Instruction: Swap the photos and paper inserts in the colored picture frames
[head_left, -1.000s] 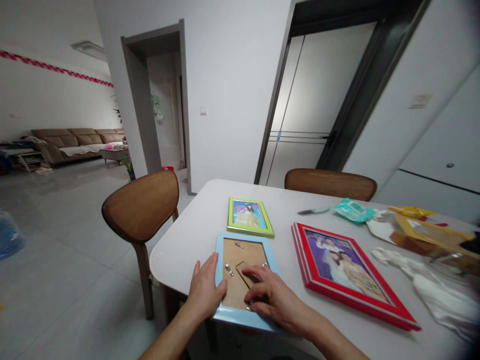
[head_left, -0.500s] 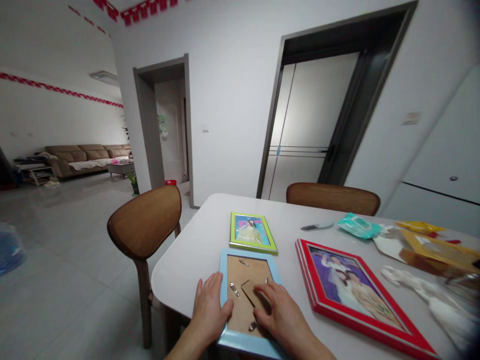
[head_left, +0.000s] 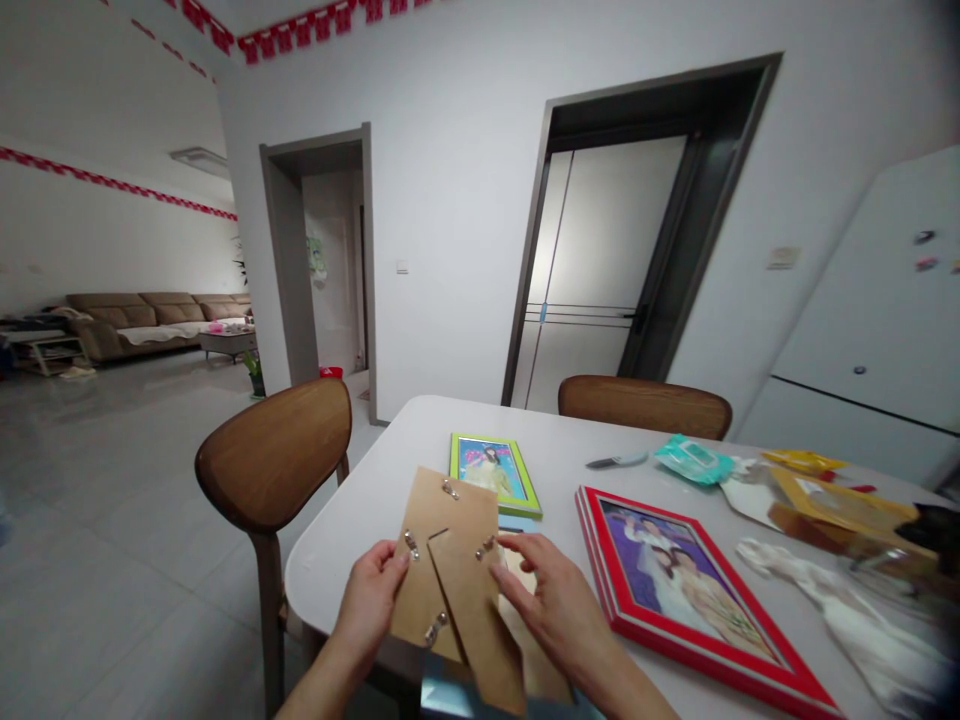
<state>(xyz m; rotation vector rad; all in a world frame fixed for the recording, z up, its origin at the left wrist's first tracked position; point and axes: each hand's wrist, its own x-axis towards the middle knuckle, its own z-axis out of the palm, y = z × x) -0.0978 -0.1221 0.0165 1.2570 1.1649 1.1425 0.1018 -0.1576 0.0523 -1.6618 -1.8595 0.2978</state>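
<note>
Pinched between thumb and fingers, the left edge of a brown backing board (head_left: 424,570) is in my left hand (head_left: 367,600). My right hand (head_left: 551,600) grips the board's right edge near a metal clip. The board is raised and tilted, with several metal clips and a stand flap (head_left: 484,610) standing partly away from it. Beneath it shows part of a light blue frame (head_left: 450,690), mostly hidden. A green picture frame (head_left: 532,495) lies just behind the board. To the right rests a red frame (head_left: 720,655) with a photo, on top of another.
On the white table (head_left: 337,545) are a knife (head_left: 616,461), a teal wipes packet (head_left: 691,460), yellow packaging (head_left: 847,505) and white cloth gloves (head_left: 825,590). Wooden chairs stand at the left (head_left: 281,455) and at the far side (head_left: 645,402).
The backing board has been lifted out of the light blue frame, and both hands have closed on its edges. Its stand flap has swung outward. The view has shifted slightly right.
</note>
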